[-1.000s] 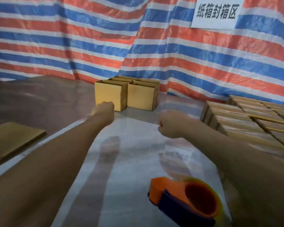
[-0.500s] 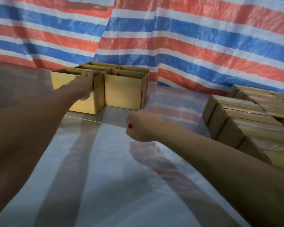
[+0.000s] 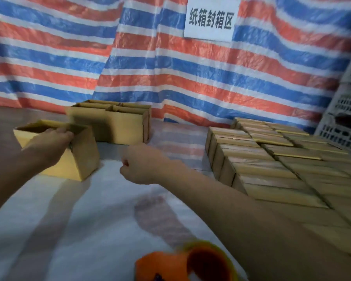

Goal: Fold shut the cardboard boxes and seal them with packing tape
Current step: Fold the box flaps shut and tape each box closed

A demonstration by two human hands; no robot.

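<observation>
Head view: the left hand (image 3: 49, 141) grips the near rim of one open box (image 3: 83, 159), standing at the left edge of the surface (image 3: 101, 209), just in front of a cluster of open boxes (image 3: 120, 128) by the striped tarp (image 3: 190, 78). The right hand (image 3: 139, 164) is a curled fist holding nothing, over the bare middle strip. One orange tape dispenser (image 3: 170, 264) sits at the near edge, and closed boxes (image 3: 272, 175), too many and too blurred to count, line the right side.
</observation>
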